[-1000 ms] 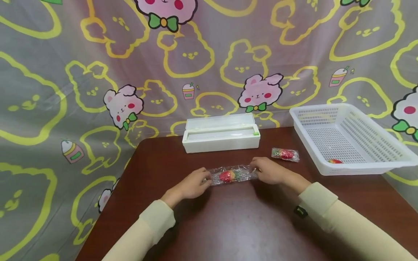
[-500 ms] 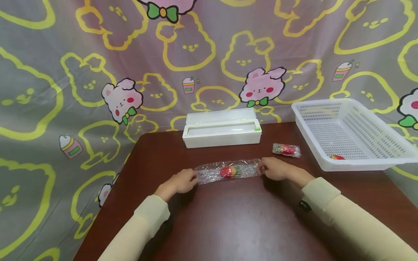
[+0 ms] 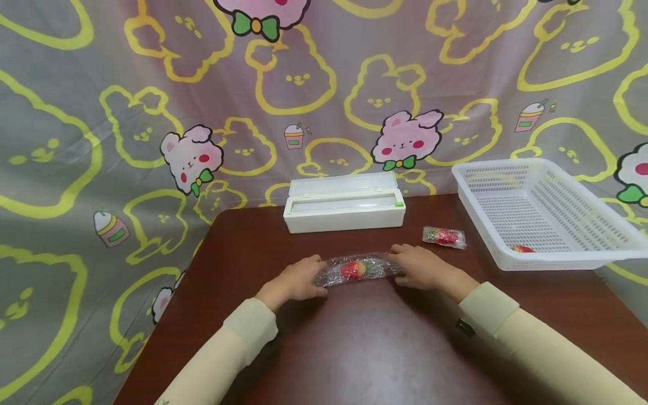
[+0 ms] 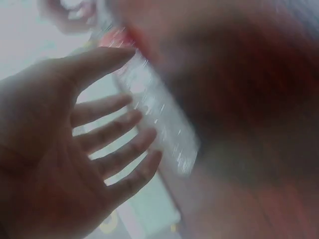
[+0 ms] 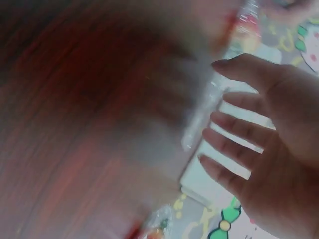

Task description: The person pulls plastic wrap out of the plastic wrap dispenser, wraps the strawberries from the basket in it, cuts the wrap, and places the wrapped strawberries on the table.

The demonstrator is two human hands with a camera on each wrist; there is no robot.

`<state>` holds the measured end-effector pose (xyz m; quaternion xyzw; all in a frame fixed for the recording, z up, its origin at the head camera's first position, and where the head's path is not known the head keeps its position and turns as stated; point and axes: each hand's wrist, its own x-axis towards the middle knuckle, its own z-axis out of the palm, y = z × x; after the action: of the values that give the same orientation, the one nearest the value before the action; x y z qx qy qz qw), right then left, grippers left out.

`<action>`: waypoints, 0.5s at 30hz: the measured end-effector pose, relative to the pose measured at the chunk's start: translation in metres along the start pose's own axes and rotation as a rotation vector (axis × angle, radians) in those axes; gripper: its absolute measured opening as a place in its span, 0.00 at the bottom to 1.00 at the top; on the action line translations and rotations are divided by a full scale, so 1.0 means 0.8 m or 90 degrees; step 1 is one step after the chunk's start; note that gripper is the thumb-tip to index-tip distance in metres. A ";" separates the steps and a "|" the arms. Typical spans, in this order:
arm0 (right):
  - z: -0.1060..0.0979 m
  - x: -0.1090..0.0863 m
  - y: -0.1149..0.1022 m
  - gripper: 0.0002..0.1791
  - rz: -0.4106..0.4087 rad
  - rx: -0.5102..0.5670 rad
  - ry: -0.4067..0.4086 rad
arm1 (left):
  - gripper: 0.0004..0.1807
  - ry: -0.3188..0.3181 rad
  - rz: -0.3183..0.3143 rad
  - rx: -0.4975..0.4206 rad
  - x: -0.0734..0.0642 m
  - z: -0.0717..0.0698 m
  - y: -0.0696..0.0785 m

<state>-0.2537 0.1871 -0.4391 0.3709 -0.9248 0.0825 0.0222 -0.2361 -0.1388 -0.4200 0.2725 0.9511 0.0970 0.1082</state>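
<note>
A red strawberry (image 3: pixel 352 270) with a pale top and green leaves lies mid-table inside a strip of clear plastic film (image 4: pixel 167 132). At the film's left end is my left hand (image 3: pixel 297 278), its fingers loosely extended and thumb apart in the left wrist view. My right hand (image 3: pixel 421 267) lies over the film's right end. The right wrist view shows that hand's fingers (image 5: pixel 239 129) spread and relaxed, not pinching the film. Parts of both film ends are hidden under the hands in the head view.
Behind the hands stands a white film dispenser box (image 3: pixel 344 221) with its lid raised. Right of it lies another strawberry wrapped in film (image 3: pixel 444 237). A white plastic basket (image 3: pixel 498 239) at the right holds a red piece (image 3: pixel 522 248). A patterned curtain (image 3: pixel 334 84) hangs behind the table.
The hands first moved apart, stretching the film out by its ends. Since then they have come inward over the film, and their fingers have loosened.
</note>
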 end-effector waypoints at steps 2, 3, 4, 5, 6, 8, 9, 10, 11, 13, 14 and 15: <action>0.009 0.008 -0.004 0.19 -0.006 -0.040 0.000 | 0.25 0.010 0.003 0.047 0.009 0.009 0.005; 0.013 0.011 -0.005 0.16 -0.005 -0.055 0.002 | 0.22 0.018 0.003 0.064 0.012 0.014 0.006; 0.017 0.013 -0.006 0.13 -0.004 -0.072 0.005 | 0.20 0.030 0.006 0.081 0.013 0.017 0.007; 0.020 0.014 -0.006 0.11 -0.003 -0.087 0.007 | 0.17 0.044 0.006 0.094 0.014 0.020 0.007; 0.023 0.016 -0.005 0.08 -0.003 -0.101 0.013 | 0.14 0.058 0.006 0.105 0.014 0.023 0.006; 0.026 0.017 -0.003 0.05 -0.006 -0.125 0.027 | 0.11 0.088 0.004 0.111 0.013 0.025 0.002; 0.025 0.017 -0.001 0.05 -0.008 -0.129 0.036 | 0.09 0.101 0.004 0.107 0.011 0.025 -0.001; 0.025 0.016 0.000 0.05 -0.008 -0.127 0.044 | 0.08 0.113 0.005 0.104 0.010 0.024 -0.004; 0.023 0.014 0.002 0.06 -0.008 -0.119 0.051 | 0.07 0.121 0.003 0.095 0.009 0.024 -0.007; 0.018 0.012 0.007 0.07 -0.011 -0.094 0.062 | 0.06 0.133 0.003 0.061 0.006 0.020 -0.013; 0.016 0.010 0.009 0.09 -0.016 -0.075 0.066 | 0.06 0.136 0.004 0.039 0.004 0.017 -0.015; 0.012 0.008 0.011 0.10 -0.019 -0.053 0.066 | 0.06 0.137 0.004 0.018 0.002 0.015 -0.017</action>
<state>-0.2644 0.1874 -0.4495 0.3786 -0.9194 0.0626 0.0865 -0.2412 -0.1481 -0.4348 0.2646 0.9577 0.1129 0.0011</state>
